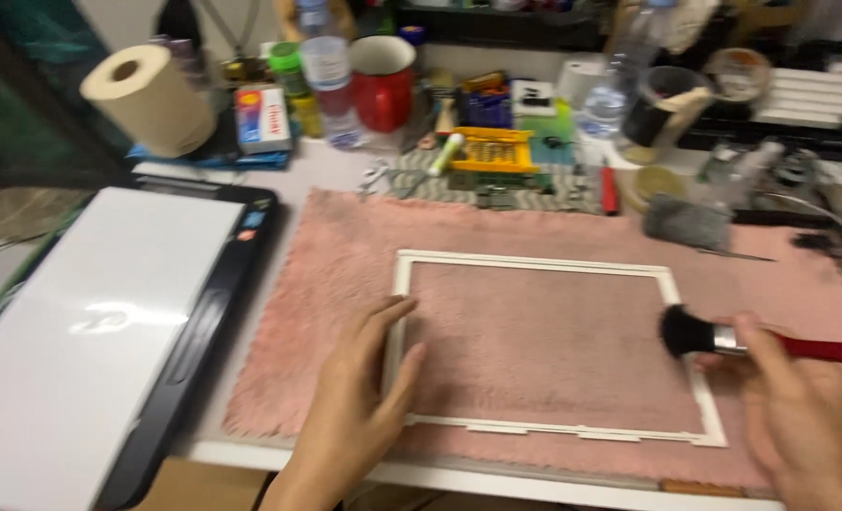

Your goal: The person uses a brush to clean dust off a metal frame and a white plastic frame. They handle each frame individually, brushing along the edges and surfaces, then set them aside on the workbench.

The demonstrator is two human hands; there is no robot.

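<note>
Fingers of the left hand [359, 393] lie spread on the white frame [535, 264] (pink towel [326, 246] underneath); right hand [799, 416] grips a black-bristled brush [691, 333].

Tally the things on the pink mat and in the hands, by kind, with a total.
White rectangular frame, lying on the pink mat, pressed by the left hand: 1
Black-bristled brush with red handle, held in the right hand: 1
Grey fuzzy pad at the mat's far edge: 1
Total: 3
</note>
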